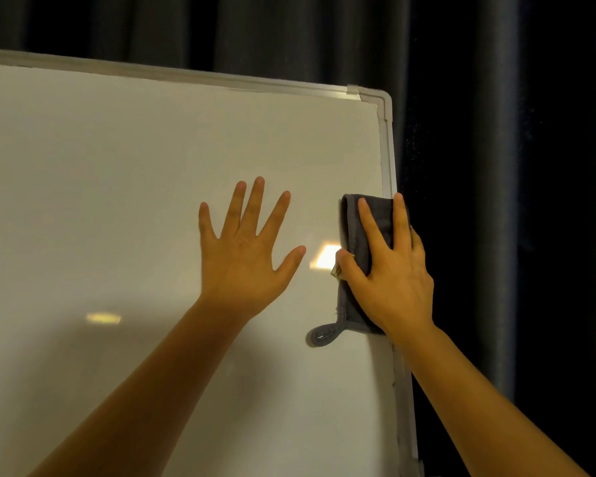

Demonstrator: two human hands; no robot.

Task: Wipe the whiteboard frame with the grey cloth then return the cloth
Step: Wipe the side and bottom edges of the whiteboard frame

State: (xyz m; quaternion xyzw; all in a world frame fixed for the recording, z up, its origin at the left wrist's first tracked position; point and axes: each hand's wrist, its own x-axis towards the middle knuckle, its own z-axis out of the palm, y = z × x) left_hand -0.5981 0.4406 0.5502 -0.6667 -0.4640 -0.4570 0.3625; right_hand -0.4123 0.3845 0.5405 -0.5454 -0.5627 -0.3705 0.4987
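Note:
A white whiteboard point(124, 187) with a pale grey frame point(388, 149) fills most of the head view. My right hand point(391, 270) grips a folded grey cloth point(353, 235) and presses it onto the frame's right side, fingers wrapped over the edge. A small hanging loop of the cloth point(322, 335) dangles below my palm. My left hand point(248, 249) lies flat on the board surface with fingers spread, a little to the left of the cloth, holding nothing.
Dark pleated curtains point(496, 166) hang behind and to the right of the board. The frame's top right corner point(382, 101) has a rounded plastic cap with tape beside it. Light reflections show on the board.

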